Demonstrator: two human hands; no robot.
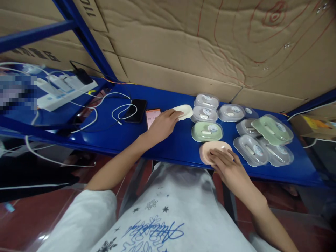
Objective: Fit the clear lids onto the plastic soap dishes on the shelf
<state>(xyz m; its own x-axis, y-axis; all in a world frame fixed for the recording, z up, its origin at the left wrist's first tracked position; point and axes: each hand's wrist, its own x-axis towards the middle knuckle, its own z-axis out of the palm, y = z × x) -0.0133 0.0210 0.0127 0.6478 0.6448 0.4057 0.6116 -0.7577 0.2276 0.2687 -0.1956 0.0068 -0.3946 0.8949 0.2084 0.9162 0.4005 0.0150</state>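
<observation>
My left hand [165, 123] reaches over a lit phone [152, 115] and grips the near end of a cream-coloured oval dish [186, 111]. Near the table's front edge, my right hand [226, 161] is closed over a pink soap box [206, 154], its fingers reaching into or onto the top; the thumb side is partly hidden. Just behind the pink box sits a green soap box [198, 131] with a clear lid. Two grey soap boxes [201, 114] with clear lids stand beyond it, to the right of the cream dish.
More lidded boxes crowd the right, with a green one [273, 127] tilted on top of grey ones [250, 150]. A black phone [135, 111] and white cables lie at left, near a power strip [65, 96]. Cardboard [170, 66] walls the back of the blue table [168, 147].
</observation>
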